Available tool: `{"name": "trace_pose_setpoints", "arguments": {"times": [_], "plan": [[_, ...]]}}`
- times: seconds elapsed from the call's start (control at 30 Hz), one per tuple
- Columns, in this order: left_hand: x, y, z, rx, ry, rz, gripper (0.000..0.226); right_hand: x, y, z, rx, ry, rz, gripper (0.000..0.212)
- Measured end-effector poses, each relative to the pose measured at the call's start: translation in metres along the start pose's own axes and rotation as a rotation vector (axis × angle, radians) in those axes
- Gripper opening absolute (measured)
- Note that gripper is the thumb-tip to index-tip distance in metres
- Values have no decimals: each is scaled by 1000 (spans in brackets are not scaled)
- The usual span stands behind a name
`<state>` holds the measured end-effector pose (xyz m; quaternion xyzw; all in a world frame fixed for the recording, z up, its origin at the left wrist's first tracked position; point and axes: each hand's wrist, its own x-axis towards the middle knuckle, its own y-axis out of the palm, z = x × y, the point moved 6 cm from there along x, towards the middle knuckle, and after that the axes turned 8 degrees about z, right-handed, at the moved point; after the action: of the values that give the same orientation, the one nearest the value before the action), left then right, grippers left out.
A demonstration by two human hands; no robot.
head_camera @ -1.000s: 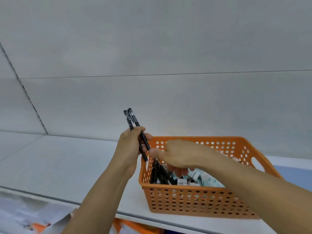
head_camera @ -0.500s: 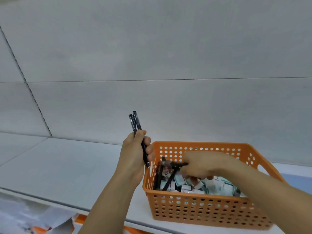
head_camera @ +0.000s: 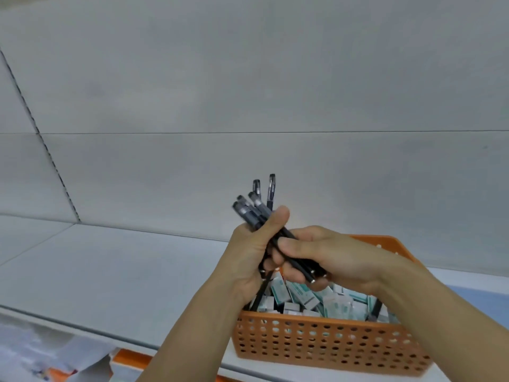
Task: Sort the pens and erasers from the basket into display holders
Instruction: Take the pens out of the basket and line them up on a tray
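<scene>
Pens (head_camera: 254, 213) now bunched in both hands above the basket (head_camera: 330, 346)!
Head view: a second ago the left hand (head_camera: 248, 257) held two; now the right hand (head_camera: 325, 257) pinches fresh ones into that grip, fanning up over the shelf (head_camera: 110, 271). Erasers (head_camera: 308, 297) remain inside; no holders visible yet.

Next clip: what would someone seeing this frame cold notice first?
The bunch of black pens at centre frame, gripped by the left hand with caps fanning upward while the right hand holds their lower ends. Just below, an orange basket on the grey shelf holds small white-and-teal boxes and a couple more pens.
</scene>
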<state>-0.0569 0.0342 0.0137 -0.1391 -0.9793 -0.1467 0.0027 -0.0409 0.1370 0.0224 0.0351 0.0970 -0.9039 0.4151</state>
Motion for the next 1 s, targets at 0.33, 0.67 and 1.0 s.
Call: {"name": "trace_pose_setpoints", "arguments": {"times": [0.33, 0.67, 1.0], "plan": [[-20, -81, -29, -236, 161, -354, 32, 48, -20, -19, -963, 137, -131, 11], [-25, -81, -19, -351, 144, -306, 30, 84, 19, -45, -1650, 27, 169, 34], [-23, -66, -18, -290, 79, -244, 23, 26, -29, 13, -1689, -408, -283, 23]]}}
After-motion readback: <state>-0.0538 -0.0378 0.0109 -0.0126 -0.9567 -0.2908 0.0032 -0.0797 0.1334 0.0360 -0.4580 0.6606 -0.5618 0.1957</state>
